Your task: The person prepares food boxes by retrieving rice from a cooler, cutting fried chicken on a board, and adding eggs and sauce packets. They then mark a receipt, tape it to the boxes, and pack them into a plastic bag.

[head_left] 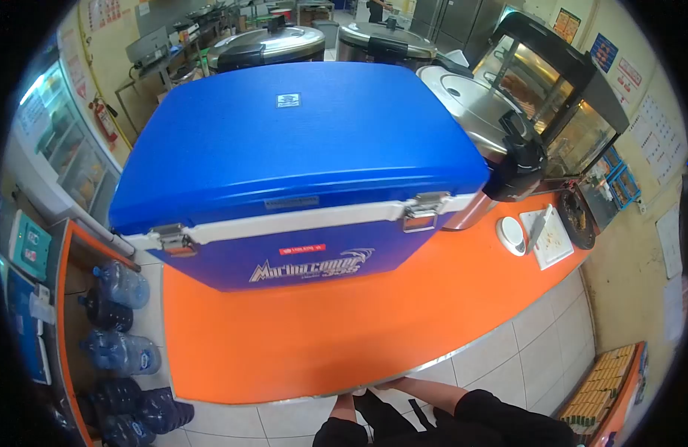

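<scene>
A large blue cooler box (299, 141) with a white band and two metal latches stands shut on the orange table (307, 335). My left hand (348, 398) and my right hand (391, 385) are close together at the table's front edge, nearest to its metal trim. The edge and the small size in view hide most of the fingers. I cannot make out whether either hand holds anything; a small pale spot shows between them.
Large rice cookers (474, 112) stand behind and right of the cooler. At right lie a white cutting board (551, 242) with a knife, a white round lid (511, 235) and a dark pan (575, 216). Several water jugs (124, 350) lie on the floor at left.
</scene>
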